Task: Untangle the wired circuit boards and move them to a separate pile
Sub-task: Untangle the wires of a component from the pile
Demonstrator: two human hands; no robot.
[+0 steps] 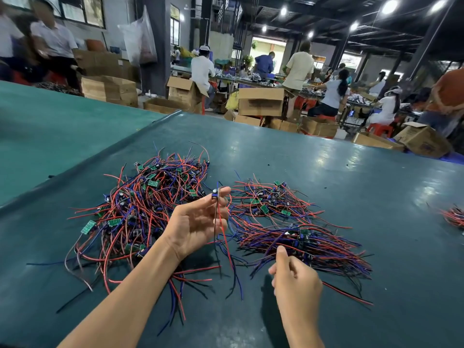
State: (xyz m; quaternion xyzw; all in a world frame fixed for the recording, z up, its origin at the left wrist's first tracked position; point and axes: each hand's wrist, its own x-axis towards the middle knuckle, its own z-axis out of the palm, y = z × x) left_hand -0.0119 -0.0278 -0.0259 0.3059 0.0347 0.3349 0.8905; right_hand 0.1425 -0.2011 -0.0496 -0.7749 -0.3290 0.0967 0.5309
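Circuit board (215, 194) held up between two heaps, leads dangling.

Left hand (198, 222) pinched the small board between thumb and fingertips, palm turned up and the other fingers loosely spread. It was raised above the bench (326, 159), probably so its wires (223, 237) could fall free of the rest. The board stood on end, its long axis running twelve to six o'clock, with the red and dark leads trailing toward six. Tangled pile (140, 209) lay at nine o'clock of that hand. The combed-out pile (301, 242) (leads mostly lying one way, toward four o'clock) sat at three, the likely destination. Right hand (296, 280) hovered low at five o'clock, thumb up and fingers curled; whether it pinched a lead could not be told.
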